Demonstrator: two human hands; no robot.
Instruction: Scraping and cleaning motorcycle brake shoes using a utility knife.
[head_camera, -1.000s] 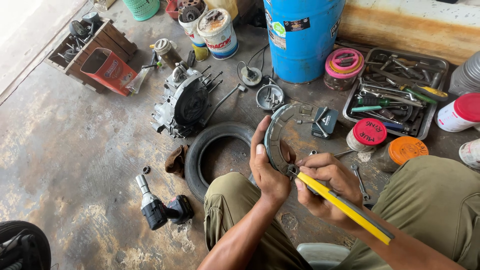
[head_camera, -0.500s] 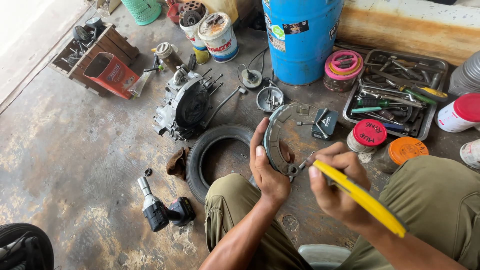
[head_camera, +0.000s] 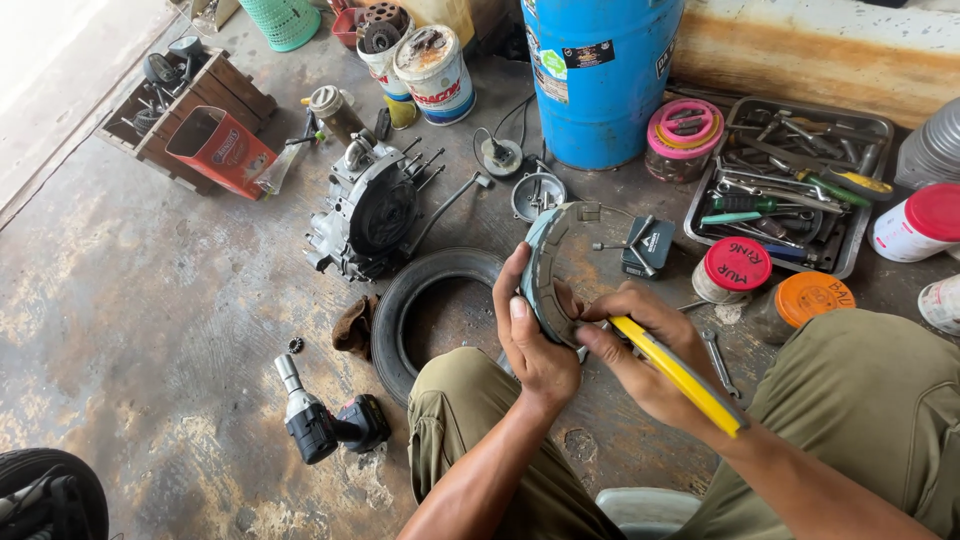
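Gripping the curved brake shoe (head_camera: 548, 270) above the tyre (head_camera: 420, 300), the left hand (head_camera: 535, 345) is clenched around its lower end; the yellow-handled tool (head_camera: 675, 372) is grasped by the right hand (head_camera: 650, 350). Rigid, fairly heavy metal is judged; the edges suit holding.

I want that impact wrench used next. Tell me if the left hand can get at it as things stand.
Probably not right away: the left hand is wrapped around the curved brake shoe. The impact wrench lies uncovered on the floor beside the left knee, so the path itself looks free.

motor repair workshop, floor-level: stained bare concrete floor (head_camera: 130, 330); grey metal engine casing (head_camera: 365, 215); black rubber tyre (head_camera: 425, 310); black cordless impact wrench (head_camera: 320, 420); dark metal tray of hand tools (head_camera: 790, 185); blue plastic drum (head_camera: 600, 75); wooden parts crate (head_camera: 185, 105).
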